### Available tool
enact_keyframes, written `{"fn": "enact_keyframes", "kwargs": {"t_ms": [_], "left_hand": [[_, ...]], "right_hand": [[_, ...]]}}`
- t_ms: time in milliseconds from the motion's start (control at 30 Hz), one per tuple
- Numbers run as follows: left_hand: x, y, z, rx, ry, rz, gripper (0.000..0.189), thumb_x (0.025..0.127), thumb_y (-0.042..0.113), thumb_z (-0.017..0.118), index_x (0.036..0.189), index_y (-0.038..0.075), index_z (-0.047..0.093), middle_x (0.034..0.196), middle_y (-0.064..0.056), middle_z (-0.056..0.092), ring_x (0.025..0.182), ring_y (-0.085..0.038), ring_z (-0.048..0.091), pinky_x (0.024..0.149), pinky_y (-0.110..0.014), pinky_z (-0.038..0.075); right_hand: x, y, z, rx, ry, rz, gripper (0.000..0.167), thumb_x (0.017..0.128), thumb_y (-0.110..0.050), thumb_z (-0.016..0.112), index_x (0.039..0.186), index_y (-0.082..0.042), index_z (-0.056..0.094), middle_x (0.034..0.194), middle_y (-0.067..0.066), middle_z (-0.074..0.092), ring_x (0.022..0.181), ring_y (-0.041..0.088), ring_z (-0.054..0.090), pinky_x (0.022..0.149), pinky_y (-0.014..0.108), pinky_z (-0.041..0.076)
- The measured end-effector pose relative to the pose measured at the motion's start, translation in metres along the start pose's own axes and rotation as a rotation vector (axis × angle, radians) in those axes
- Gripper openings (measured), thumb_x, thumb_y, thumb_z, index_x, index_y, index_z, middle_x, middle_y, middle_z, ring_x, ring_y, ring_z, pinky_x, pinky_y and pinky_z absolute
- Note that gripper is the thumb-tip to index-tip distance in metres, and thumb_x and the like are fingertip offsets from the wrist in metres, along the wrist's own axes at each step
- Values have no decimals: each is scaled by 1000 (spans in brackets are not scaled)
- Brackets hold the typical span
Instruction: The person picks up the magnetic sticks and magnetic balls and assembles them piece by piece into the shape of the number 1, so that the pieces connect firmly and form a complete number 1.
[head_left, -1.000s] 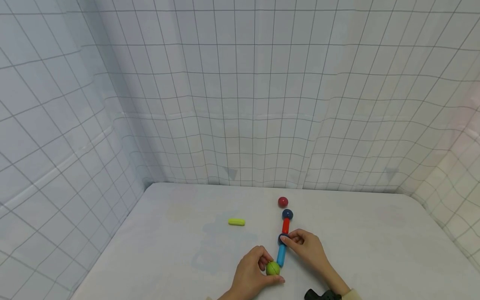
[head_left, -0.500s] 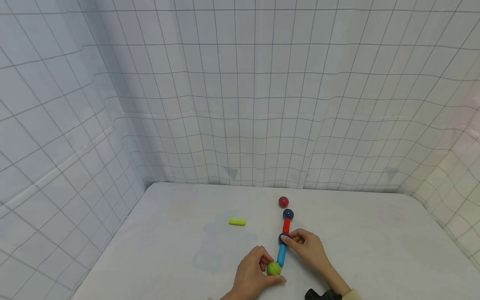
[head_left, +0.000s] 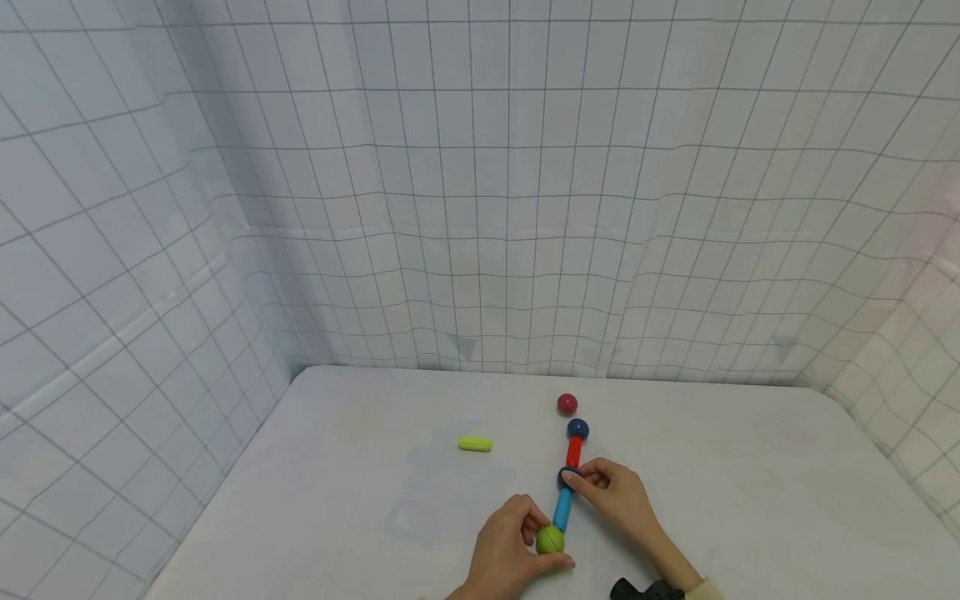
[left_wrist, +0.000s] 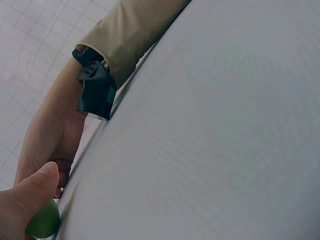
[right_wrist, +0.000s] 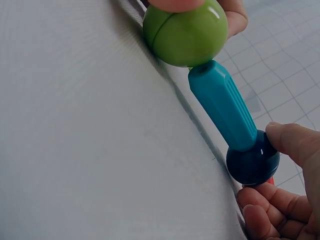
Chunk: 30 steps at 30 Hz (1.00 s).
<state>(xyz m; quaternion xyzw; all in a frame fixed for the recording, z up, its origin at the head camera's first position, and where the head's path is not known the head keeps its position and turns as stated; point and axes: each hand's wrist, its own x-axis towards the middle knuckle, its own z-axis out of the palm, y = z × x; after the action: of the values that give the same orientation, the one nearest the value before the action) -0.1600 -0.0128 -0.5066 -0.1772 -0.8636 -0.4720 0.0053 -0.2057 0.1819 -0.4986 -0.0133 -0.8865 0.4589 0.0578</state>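
Though both are partly covered, left hand (head_left: 506, 542) pinching green ball (right_wrist: 187, 39), right hand (head_left: 619, 502) gripping navy ball (right_wrist: 251, 164)

We keep both hands low and near to each other, but not touching. Our left hand (head_left: 504, 546) is nearer to the body; its thumb (head_left: 551, 562) is stretched toward the right, while its fingers (head_left: 525, 510) bend forward and down, so that they make a grip. Our right hand (head_left: 617, 500) pinches between thumb (right_wrist: 295, 140) and fingertips, the other fingers being curled inward. Our right forearm (head_left: 670, 557) slants from the lower right.
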Motion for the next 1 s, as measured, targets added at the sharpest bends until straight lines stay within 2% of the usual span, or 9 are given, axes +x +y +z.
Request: {"fn": "enact_keyframes", "kwargs": {"t_ms": [267, 1000], "left_hand": [[-1, 0, 1, 1, 7, 11, 46, 63, 48, 85, 85, 23, 53, 69, 13, 46, 61, 0, 43, 54, -19, 37], [-1, 2, 1, 22, 11, 8, 46, 63, 48, 84, 85, 23, 53, 70, 14, 45, 60, 0, 42, 53, -20, 36]], "right_hand": [[-2, -1, -1, 19, -8, -11, 26, 81, -35, 75, 82, -10, 68, 65, -6, 57, 61, 11, 51, 55, 24, 39], [-1, 0, -1, 2, -1, -11, 24, 81, -34, 75, 81, -11, 68, 65, -6, 56, 62, 11, 50, 56, 23, 39]]}}
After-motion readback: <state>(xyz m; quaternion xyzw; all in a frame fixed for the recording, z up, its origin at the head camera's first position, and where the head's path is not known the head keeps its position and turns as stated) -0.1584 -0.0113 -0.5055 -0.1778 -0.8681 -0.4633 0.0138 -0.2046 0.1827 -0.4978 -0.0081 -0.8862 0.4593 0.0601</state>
